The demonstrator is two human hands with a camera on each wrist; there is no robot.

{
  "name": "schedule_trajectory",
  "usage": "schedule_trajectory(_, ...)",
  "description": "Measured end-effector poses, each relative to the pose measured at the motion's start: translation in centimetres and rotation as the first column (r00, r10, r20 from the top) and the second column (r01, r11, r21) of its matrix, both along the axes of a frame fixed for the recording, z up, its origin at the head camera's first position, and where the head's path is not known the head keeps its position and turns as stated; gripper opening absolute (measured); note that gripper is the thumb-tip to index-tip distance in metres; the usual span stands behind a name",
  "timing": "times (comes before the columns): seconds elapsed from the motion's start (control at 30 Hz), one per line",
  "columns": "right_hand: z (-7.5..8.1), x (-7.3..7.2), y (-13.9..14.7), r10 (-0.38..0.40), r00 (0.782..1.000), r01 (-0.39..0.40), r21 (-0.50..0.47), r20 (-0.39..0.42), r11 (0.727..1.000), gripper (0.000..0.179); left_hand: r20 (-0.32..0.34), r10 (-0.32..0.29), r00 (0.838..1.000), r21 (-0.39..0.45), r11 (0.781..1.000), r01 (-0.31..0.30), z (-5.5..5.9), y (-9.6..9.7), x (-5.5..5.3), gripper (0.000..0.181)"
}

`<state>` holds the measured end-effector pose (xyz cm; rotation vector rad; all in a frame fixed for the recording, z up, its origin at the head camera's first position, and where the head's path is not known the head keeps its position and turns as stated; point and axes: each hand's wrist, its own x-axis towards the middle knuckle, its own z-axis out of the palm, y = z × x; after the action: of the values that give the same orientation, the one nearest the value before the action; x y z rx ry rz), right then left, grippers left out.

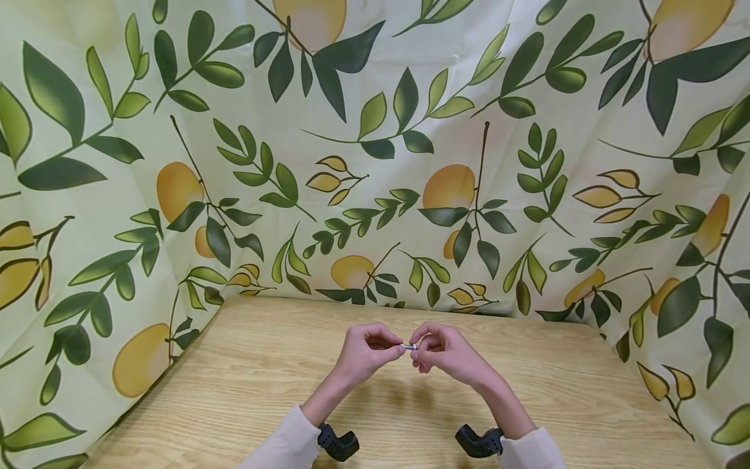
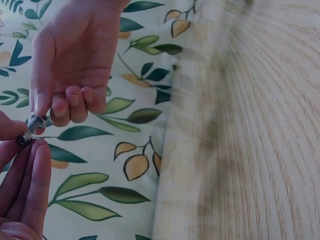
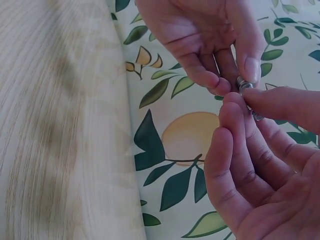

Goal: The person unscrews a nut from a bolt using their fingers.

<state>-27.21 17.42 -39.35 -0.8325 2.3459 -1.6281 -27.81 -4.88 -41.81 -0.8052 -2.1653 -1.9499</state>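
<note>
A small threaded metal bolt (image 1: 410,347) is held level above the wooden table (image 1: 246,391), between both hands. My left hand (image 1: 397,348) pinches its left end with thumb and forefinger. My right hand (image 1: 419,347) pinches the other end, its other fingers curled. In the left wrist view the bolt (image 2: 30,129) runs from my left hand (image 2: 22,145) at the bottom left up to my right hand (image 2: 42,114). In the right wrist view the bolt (image 3: 245,85) is mostly hidden between my right hand (image 3: 241,101) and my left hand (image 3: 240,74).
A cloth printed with leaves and lemons (image 1: 375,163) hangs behind the table and down both sides. Black wrist camera mounts (image 1: 336,443) sit at the cuffs of my pale sleeves. Nothing else lies on the tabletop in view.
</note>
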Motion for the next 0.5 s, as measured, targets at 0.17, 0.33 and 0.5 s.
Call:
schedule_trajectory(0.17, 0.11, -0.04, -0.03, -0.004, 1.0, 0.004, 0.012, 0.017, 1.0, 0.025, -0.002, 0.0, 1.0, -0.002, 1.0, 0.0, -0.02, 0.01, -0.01, 0.008)
schedule_trajectory(0.33, 0.09, -0.2, 0.01, -0.013, 1.0, 0.012, 0.044, 0.022, 0.999, 0.027, -0.003, 0.005, 1.0, -0.007, 1.0, -0.005, -0.07, 0.01, -0.04, 0.007)
schedule_trajectory(0.5, 0.14, -0.08, 0.04, 0.003, 1.0, -0.003, 0.023, 0.006, 1.0, 0.024, 0.0, 0.005, 1.0, -0.007, 1.0, -0.005, 0.0, 0.0, 0.05, 0.008)
